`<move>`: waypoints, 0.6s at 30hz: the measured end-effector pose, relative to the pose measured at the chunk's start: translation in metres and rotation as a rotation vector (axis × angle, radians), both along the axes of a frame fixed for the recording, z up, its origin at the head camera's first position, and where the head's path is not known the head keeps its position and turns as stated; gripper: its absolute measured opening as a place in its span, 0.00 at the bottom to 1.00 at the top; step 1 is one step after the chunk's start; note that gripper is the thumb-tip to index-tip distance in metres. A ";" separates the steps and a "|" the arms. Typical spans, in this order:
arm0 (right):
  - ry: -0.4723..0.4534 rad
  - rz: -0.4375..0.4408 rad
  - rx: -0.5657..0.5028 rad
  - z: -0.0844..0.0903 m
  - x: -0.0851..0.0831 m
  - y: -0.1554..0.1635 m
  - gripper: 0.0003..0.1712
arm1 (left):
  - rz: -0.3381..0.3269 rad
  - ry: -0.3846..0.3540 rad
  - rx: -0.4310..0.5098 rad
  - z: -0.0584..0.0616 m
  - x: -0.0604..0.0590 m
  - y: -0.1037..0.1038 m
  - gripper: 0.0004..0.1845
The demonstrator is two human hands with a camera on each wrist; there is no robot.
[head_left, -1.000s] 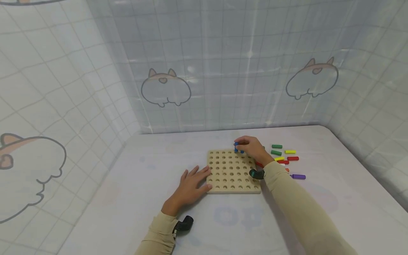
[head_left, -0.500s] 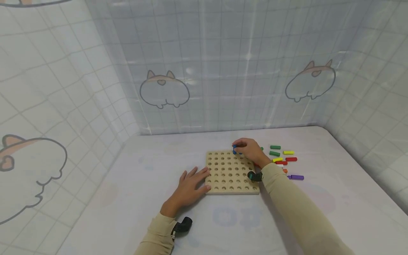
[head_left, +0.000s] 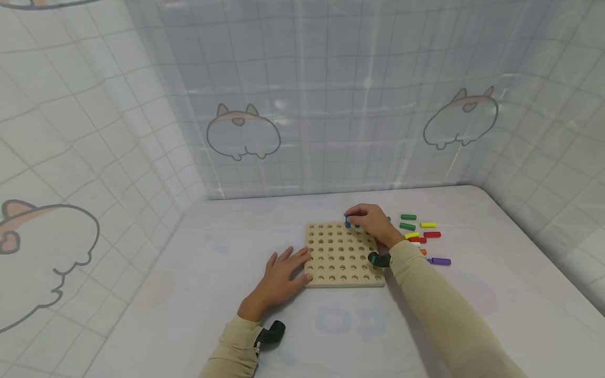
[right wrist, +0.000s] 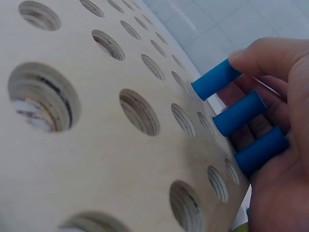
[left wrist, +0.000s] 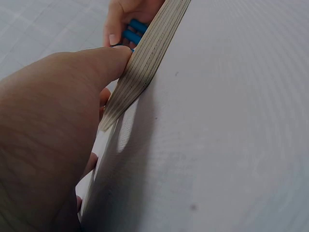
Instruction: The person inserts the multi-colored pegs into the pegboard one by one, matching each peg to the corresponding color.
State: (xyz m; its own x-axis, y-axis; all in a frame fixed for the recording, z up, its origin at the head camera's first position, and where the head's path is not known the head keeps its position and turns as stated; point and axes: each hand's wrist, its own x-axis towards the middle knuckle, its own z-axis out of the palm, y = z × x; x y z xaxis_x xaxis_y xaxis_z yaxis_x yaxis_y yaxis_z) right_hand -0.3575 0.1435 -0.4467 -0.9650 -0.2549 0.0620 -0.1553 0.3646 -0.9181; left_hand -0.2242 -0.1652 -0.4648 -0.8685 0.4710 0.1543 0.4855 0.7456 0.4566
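Observation:
A square wooden pegboard (head_left: 344, 254) with rows of empty round holes lies flat on the table. My right hand (head_left: 366, 218) is at its far edge and holds three blue pegs (head_left: 348, 221) in curled fingers. The right wrist view shows those blue pegs (right wrist: 240, 113) side by side just above the board's holes (right wrist: 139, 111). My left hand (head_left: 285, 270) lies flat at the board's left edge with its fingers straight. In the left wrist view its thumb (left wrist: 104, 65) presses against the layered board edge (left wrist: 142, 60).
Loose pegs lie on the table right of the board: green (head_left: 408, 217), yellow (head_left: 428, 224), red (head_left: 432, 234) and purple (head_left: 440, 261). Padded white walls with cartoon prints close off the back and both sides. A small black camera sits on each wrist.
The right hand with the blue pegs has shifted very slightly left along the board's far edge. The left hand has stayed in place.

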 end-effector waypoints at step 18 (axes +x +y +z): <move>0.148 -0.127 -0.371 0.000 0.004 0.021 0.19 | 0.014 0.000 0.009 -0.005 0.004 0.003 0.33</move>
State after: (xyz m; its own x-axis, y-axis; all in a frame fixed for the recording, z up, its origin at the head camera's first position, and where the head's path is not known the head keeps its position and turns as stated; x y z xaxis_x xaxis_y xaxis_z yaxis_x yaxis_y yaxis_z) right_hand -0.3537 0.1650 -0.4472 -0.9610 -0.0686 0.2678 -0.2708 0.0379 -0.9619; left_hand -0.2203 -0.1621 -0.4699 -0.8750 0.4574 0.1583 0.4749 0.7481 0.4634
